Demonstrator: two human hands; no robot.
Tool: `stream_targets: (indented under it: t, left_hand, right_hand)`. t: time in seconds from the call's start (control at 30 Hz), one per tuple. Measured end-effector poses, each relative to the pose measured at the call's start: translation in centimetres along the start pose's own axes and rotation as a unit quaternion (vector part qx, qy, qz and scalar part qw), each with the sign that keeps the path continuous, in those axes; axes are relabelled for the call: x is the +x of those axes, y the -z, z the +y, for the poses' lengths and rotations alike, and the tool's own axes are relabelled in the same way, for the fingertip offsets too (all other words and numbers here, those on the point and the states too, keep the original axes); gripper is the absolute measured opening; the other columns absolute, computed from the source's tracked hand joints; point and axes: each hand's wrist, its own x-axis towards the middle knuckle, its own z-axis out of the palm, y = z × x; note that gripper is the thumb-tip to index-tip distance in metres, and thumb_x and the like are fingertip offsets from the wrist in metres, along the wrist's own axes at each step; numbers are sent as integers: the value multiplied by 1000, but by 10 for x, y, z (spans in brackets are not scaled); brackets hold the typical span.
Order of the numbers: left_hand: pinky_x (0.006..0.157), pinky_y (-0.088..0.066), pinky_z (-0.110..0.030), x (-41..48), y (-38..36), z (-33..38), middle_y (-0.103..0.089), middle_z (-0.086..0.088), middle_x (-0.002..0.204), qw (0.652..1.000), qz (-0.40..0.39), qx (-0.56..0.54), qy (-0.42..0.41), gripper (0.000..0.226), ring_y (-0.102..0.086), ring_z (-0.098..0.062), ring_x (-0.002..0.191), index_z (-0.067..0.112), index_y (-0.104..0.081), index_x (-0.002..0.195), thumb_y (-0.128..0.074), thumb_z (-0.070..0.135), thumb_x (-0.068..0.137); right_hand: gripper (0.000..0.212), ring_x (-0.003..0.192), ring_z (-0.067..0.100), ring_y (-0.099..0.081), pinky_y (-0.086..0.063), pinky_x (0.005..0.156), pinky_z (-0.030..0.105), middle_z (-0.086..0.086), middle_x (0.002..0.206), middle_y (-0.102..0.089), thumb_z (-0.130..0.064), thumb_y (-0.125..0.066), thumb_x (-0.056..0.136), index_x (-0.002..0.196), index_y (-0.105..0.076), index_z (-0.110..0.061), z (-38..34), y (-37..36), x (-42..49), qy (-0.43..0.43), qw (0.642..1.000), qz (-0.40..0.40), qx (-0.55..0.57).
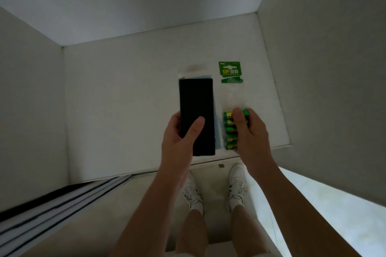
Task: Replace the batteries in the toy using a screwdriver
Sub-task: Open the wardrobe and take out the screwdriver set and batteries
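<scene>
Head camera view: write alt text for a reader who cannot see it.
A person's left hand grips a flat black rectangular case while the right hand rests on a row of green batteries in clear packaging with a green header card, on a white surface. White sneakers show below.

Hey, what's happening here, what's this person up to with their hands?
A person stands at a white shelf. Their left hand grips a flat black case, thumb across its face. Their right hand is closed on a row of green batteries lying beside the case. A torn green battery card lies further back. No toy or screwdriver is in view, so the battery swap hasn't visibly started.
</scene>
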Motion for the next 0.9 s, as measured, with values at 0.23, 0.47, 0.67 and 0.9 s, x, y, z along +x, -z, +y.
stream_targets:
  t: [0.23,0.47,0.67,0.9]
  left_hand:
    - [88,-59,-43,-79,-6,53,-74,0,110,999,-44,30,-12,44,-71,-21,105,19,-63,120,-76,32,80]
    - [86,-59,-44,-142,-10,94,-74,-1,110,994,-85,67,-27,45,-71,-22,105,19,-62,121,-72,32,79]
    - [88,-58,-48,-180,-15,102,-73,-1,110,984,-134,108,-33,43,-70,-23,105,21,-62,118,-73,30,77]
    - [77,-59,-38,-216,-25,105,-75,5,103,953,-247,177,-5,51,-73,-23,99,19,-58,120,-82,30,77]
  right_hand:
    - [27,53,-5,-56,-44,49,12,-9,67,-57,-31,-46,103,86,-51,-12,-64,29,-72,7,999,49,19]
    - [24,53,-6,-56,-43,48,9,-7,68,-55,-25,-45,104,83,-49,-13,-111,55,-140,19,996,76,43]
    - [23,55,-5,-54,-42,50,10,-6,69,-57,-26,-48,103,81,-51,-20,-121,76,-189,26,993,115,29]
    - [24,66,-4,-60,-44,57,11,-3,78,-64,-33,-48,102,95,-58,-13,-110,89,-256,-10,974,223,46]
